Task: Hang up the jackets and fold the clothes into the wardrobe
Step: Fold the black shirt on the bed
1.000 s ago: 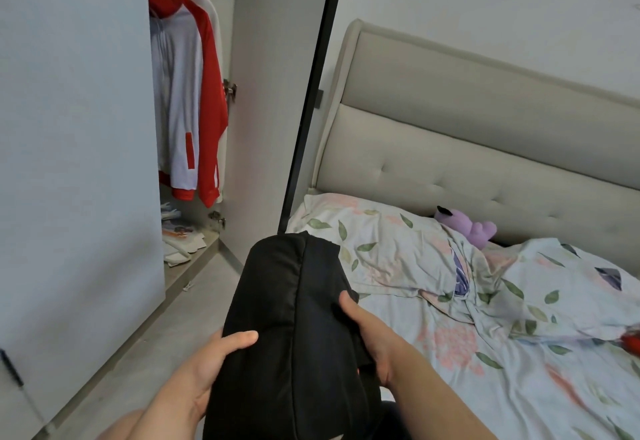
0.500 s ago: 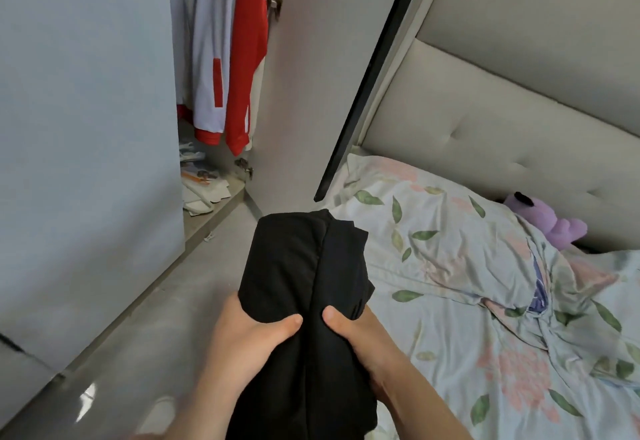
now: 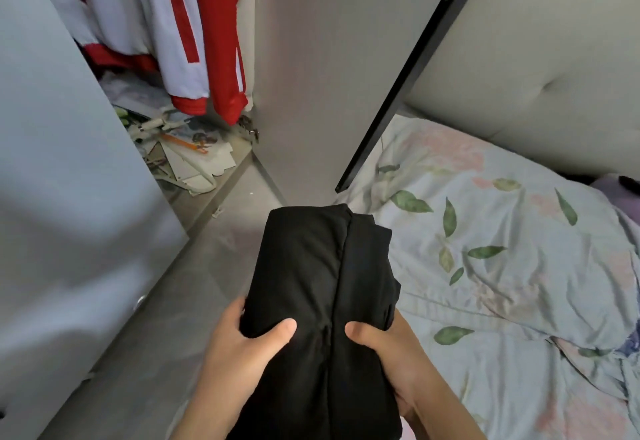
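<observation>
Two hands: both clamped on the near end of the black folded garment (image 3: 318, 284).
Left hand (image 3: 242, 353): thumb pressed on top, fingers curled round the bundle's left edge, a firm hold.
Right hand (image 3: 391, 356): mirrored it on the right edge, thumb on top and the other fingers hidden underneath.
Garment's place: it was carried in the air above the floor (image 3: 156, 335), between the bed's left edge and the open wardrobe (image 3: 225, 180). Its far end pointed at the foot of the wardrobe door (image 3: 329, 76).
Just changed: a second before, the hands had sat wide on the bundle's flanks. Now the thumbs had drawn in, near each other across the centre seam, and the view had tipped down and closed on the wardrobe.
Meaning: folding looked finished, and this read as the carry towards stowing, with the garment not yet inside.
Wardrobe: the red-and-white jacket (image 3: 180, 41) was already hanging at its upper left. Beneath it, papers and cardboard scraps (image 3: 187, 152) littered the bottom board up to its front edge.
Bed (image 3: 519, 301): rumpled and leaf-printed, right of the bundle, with the padded headboard (image 3: 536, 76) behind.
Watch for: the litter left little flat room, so the fold could slump on landing.
</observation>
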A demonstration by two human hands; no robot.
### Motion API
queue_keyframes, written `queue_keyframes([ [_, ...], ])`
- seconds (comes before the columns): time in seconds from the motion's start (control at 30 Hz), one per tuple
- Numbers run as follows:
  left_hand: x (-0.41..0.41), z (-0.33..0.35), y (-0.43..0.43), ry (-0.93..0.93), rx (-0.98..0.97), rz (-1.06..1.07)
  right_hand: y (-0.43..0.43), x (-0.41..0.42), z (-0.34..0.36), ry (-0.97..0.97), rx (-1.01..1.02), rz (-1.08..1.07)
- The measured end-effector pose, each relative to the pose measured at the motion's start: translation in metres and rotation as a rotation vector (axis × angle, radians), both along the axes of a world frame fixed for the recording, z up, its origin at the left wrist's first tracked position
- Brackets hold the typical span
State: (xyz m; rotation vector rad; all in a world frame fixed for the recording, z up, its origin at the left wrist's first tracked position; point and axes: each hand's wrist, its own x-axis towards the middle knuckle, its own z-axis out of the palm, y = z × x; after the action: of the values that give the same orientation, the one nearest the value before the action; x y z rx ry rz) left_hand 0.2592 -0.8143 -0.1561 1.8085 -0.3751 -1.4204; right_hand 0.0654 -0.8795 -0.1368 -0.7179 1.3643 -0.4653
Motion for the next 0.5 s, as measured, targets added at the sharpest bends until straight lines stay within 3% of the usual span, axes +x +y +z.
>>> queue_keyframes([
  [0.2, 0.063, 0.111, -0.035, 0.144, -0.034, -0.112, -0.027, 0.037, 0.087, -0.149, -0.003, -0.030],
  [0.5, 0.130, 0.289, -0.069, 0.163, -0.105, -0.136, -0.043, 0.101, 0.287, -0.153, -0.211, -0.008],
])
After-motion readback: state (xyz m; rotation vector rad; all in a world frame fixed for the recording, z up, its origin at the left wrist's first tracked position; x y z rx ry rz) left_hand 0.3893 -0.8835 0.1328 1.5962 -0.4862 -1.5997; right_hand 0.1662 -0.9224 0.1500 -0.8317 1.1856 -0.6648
